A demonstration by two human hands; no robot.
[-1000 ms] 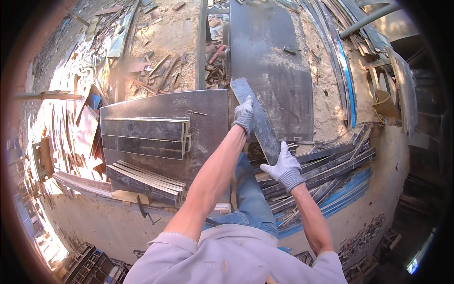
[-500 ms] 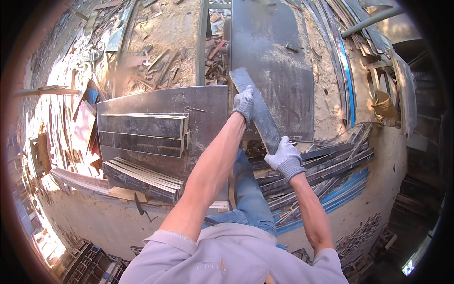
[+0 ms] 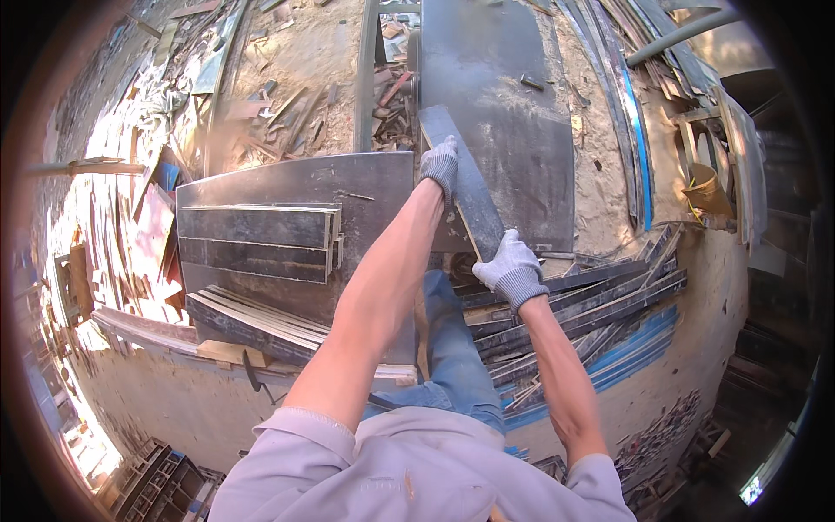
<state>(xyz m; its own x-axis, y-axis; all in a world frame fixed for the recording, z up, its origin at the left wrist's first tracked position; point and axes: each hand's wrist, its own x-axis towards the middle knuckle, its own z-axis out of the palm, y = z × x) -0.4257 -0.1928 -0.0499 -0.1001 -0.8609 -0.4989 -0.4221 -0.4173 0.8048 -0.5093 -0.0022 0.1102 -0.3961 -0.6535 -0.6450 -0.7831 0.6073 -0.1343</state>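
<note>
Fingers of the grey-gloved left hand point(image 3: 440, 164) grip a long, flat, grey board point(image 3: 472, 187). The grey-gloved right hand point(image 3: 510, 266) pinches its near end.

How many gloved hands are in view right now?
2: the left gloved hand holds the dark board toward its far end; the right gloved hand holds its near end. No others show, and none seems hidden.

I am making the left hand point(image 3: 440, 163) and the right hand point(image 3: 511, 268) push the dark board point(image 3: 470, 187) farther from the body. The tip past the left grip is going forward, and the right thumb is spreading less wide.
</note>
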